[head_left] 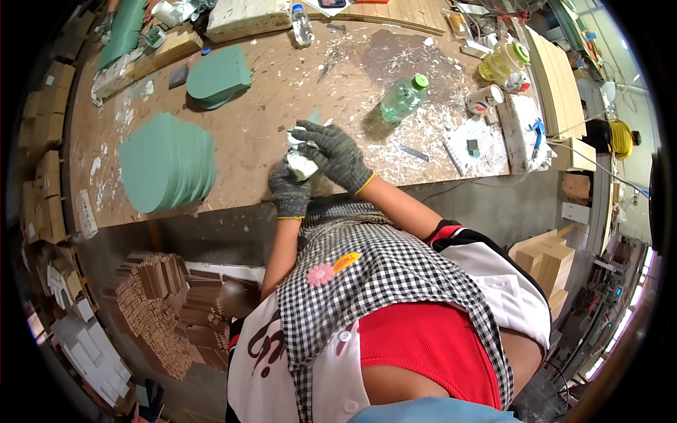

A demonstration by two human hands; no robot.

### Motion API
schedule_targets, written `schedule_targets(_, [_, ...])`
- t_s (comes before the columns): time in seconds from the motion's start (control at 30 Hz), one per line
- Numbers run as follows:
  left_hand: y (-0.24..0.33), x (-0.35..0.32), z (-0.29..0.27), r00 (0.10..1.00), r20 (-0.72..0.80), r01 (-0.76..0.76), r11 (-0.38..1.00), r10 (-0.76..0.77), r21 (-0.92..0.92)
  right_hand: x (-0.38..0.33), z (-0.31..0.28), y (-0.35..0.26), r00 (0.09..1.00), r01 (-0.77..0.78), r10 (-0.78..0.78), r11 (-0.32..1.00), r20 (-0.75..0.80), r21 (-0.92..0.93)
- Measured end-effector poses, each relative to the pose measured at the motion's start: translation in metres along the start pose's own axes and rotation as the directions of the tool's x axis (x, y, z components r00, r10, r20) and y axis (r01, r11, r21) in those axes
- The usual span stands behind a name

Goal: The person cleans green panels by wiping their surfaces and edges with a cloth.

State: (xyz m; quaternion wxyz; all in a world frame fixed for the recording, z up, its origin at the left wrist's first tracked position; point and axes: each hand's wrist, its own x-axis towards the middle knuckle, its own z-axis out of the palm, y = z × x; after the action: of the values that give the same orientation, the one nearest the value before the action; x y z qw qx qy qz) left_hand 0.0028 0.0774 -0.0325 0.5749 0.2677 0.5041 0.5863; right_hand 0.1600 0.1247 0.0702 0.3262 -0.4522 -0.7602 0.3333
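Head view, read from left to right. At far left, a fanned stack of green sheets lies flat on the brown surface, which is spattered with white residue; a smaller green stack sits farther back. Below the surface's near edge, bundles of thin brown strips are heaped on the floor.

At centre, both hands wear dark knit gloves. The left hand closes its grip around the lower body of a small white container, held just above the near edge of the surface. The right hand is closed over the container's upper part, fingers draped across its top; a sliver of green shows just behind it, its nature unclear. The container is thus enclosed between the two hands, touching both.

Judged by its size and the ease of the hold, the container is probably light and fairly stiff, perhaps slick where residue coats it; the knit gloves should aid friction. The lower body seems the surest place to hold, leaving the top free.

To the right, a clear bottle with a green cap lies on the surface, well apart from the hands; a paper cup and a yellowish jug stand beyond.
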Motion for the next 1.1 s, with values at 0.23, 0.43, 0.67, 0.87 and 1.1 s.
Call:
schedule_targets(0.23, [0.036, -0.012, 0.006, 0.962, 0.155, -0.263, 0.61, 0.225, 0.747, 0.003, 0.01, 0.029, 0.903, 0.365, -0.396, 0.912, -0.17, -0.186])
schedule_targets(0.43, [0.044, -0.013, 0.001, 0.969, 0.122, -0.232, 0.618, 0.215, 0.751, 0.019, -0.11, 0.046, 0.868, 0.039, -0.255, 0.891, -0.426, -0.453])
schedule_targets(0.67, [0.044, -0.024, -0.004, 0.984, 0.07, -0.169, 0.716, 0.167, 0.677, -0.008, -0.178, 0.065, 0.888, -0.36, 0.094, 0.752, -0.451, -0.552])
schedule_targets(0.87, [0.051, -0.032, 0.003, 0.996, 0.011, -0.08, 0.783, 0.092, 0.617, -0.007, -0.161, 0.07, 0.896, -0.342, -0.047, 0.564, -0.442, -0.752])
schedule_targets(1.1, [0.049, -0.028, 0.002, 0.933, 0.155, -0.34, 0.656, 0.325, 0.674, 0.009, -0.159, 0.092, 0.853, -0.432, 0.141, 0.729, -0.502, -0.53])
